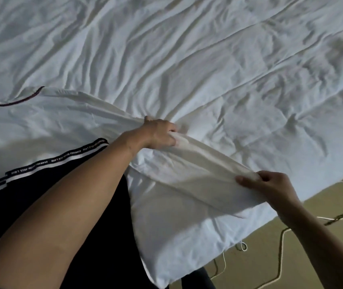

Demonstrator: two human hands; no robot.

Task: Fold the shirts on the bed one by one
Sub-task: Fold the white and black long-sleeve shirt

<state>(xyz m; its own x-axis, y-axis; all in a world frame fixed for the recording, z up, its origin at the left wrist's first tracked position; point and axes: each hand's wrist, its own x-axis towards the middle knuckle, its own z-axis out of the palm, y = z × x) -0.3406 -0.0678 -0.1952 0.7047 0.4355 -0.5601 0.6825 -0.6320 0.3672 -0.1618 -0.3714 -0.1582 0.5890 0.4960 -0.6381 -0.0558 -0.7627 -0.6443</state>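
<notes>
Rumpled white bed sheet (pixel 208 59) fills most of view. White shirt (pixel 187 190) lies flat at bed's near edge, one raised fold stretched between both hands. Left hand (pixel 160 132) clenches fold at shirt's far end. Right hand (pixel 270 186) pinches fold at shirt's right edge. Black garment (pixel 20 201) with lettered tape (pixel 41 163) lies just left of shirt, under left forearm. Tan floor (pixel 249 268) with loose cords (pixel 281 247) right of shirt.

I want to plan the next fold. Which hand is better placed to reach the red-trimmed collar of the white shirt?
Left, probably. The left hand grips the white shirt nearer the collar; the right hand pinches the edge farthest from it.
</notes>
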